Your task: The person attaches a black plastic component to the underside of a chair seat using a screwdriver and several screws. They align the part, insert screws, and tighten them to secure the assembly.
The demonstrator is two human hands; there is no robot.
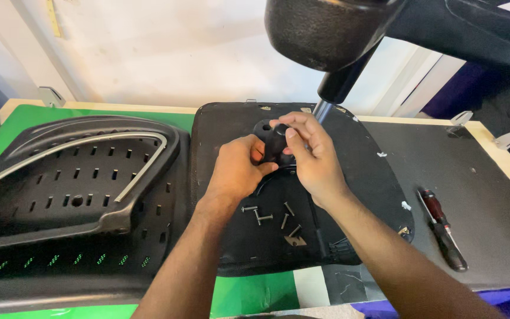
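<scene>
Seat pan (361,177), the big black upside-down chair seat, is what I'm working on here, lying flat on the table (491,207) and it's my landmark for everything else. Left of the seat pan sits the black slotted backrest shell (78,177) with its grey trim strip. Over the far edge of the seat pan looms the chair's gas cylinder and base (337,77), partly out of frame.

Both hands are over the far-middle of the seat pan, on a small black knob-like part (274,145) at the mounting plate. My left hand (237,168) has its grip pinched narrow on the lower side of that part, and my right hand (311,156) is wrapped around the top of it.

Right of the seat pan lies a red-and-black screwdriver (442,227), untouched. On the seat pan, nearer me than the hands, is a loose scatter of screws (270,215).

My read: I'm at the seating-the-part stage, nothing bolted yet. Next move probably wants one hand steadying it while the other fetches a screw.
</scene>
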